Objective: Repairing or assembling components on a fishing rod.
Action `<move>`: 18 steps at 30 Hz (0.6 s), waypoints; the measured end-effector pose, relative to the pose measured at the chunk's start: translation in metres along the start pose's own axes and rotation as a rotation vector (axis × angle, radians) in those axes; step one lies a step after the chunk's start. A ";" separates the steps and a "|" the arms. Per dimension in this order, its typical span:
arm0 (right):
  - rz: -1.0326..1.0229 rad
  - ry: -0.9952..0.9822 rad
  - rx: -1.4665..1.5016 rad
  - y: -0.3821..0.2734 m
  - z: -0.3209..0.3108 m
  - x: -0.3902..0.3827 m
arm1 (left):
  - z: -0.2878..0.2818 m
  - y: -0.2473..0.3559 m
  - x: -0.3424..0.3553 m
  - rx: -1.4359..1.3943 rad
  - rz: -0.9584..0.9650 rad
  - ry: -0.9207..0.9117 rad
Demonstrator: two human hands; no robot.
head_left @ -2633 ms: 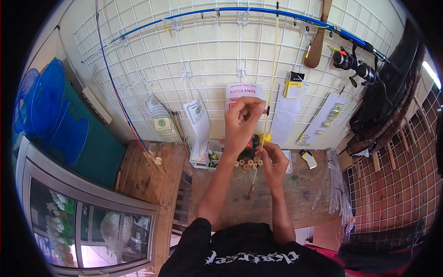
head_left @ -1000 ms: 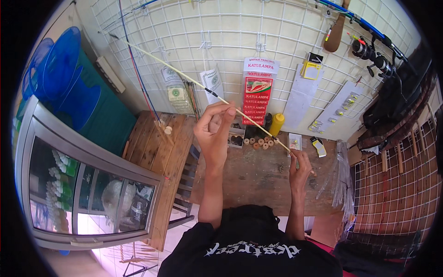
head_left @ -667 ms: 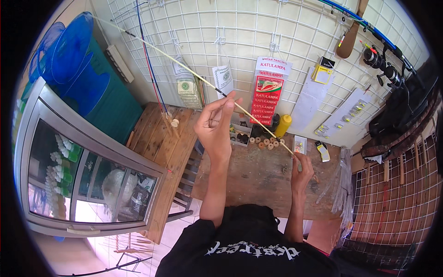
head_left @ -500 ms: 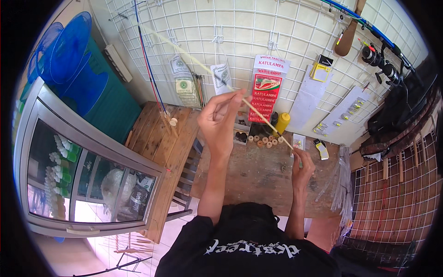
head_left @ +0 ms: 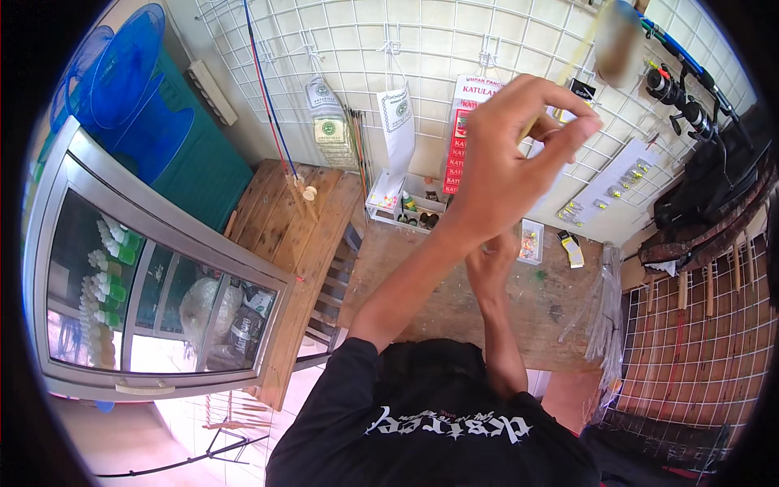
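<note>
L hand point(head_left: 513, 158) pinches thin pale-yellow rod point(head_left: 583, 53), blurred, slanting up-R before wire grid point(head_left: 442, 36), prob. held high so its length clears table point(head_left: 552, 316); R hand point(head_left: 493, 247) lower, partly hidden behind L hand, so can't tell its grip.

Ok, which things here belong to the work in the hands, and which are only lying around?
In use, seemingly: left hand; right hand, partly hidden; thin pale rod, blurred.
Lying or hanging about, apparently: small white box; black-and-yellow packet; plastic wrapping; blue nets.
</note>
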State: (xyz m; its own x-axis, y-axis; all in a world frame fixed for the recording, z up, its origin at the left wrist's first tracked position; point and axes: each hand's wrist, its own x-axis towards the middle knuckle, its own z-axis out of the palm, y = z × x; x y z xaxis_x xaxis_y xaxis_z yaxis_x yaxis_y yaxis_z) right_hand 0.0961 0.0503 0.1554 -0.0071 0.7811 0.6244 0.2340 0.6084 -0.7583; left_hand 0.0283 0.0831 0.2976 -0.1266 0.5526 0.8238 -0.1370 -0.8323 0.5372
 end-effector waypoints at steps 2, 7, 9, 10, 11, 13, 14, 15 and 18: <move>-0.101 -0.061 0.026 0.020 0.010 0.001 | 0.008 0.002 0.000 0.098 -0.012 -0.024; 0.204 -0.046 0.480 0.005 0.036 -0.003 | 0.027 -0.010 -0.010 0.321 0.077 -0.109; 0.353 -0.020 0.578 -0.003 0.038 -0.003 | 0.034 -0.014 -0.016 0.303 0.045 -0.153; 0.366 -0.011 0.608 -0.003 0.042 -0.005 | 0.034 -0.018 -0.020 0.339 0.034 -0.196; 0.379 -0.002 0.638 -0.003 0.046 -0.007 | 0.034 -0.022 -0.025 0.373 0.024 -0.240; 0.381 0.015 0.687 0.000 0.053 -0.009 | 0.036 -0.028 -0.033 0.427 0.038 -0.266; 0.382 0.035 0.732 0.003 0.055 -0.010 | 0.037 -0.032 -0.037 0.476 0.054 -0.292; 0.382 0.036 0.731 0.007 0.057 -0.013 | 0.036 -0.035 -0.041 0.474 0.054 -0.292; 0.390 0.059 0.807 0.024 0.065 -0.023 | 0.033 -0.045 -0.057 0.577 -0.019 -0.372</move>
State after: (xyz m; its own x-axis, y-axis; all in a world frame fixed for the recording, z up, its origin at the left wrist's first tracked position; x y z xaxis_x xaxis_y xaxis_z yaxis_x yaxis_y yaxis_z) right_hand 0.0385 0.0557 0.1108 -0.0150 0.9580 0.2864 -0.5455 0.2323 -0.8053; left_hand 0.0738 0.0875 0.2324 0.2301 0.6013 0.7652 0.4228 -0.7700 0.4779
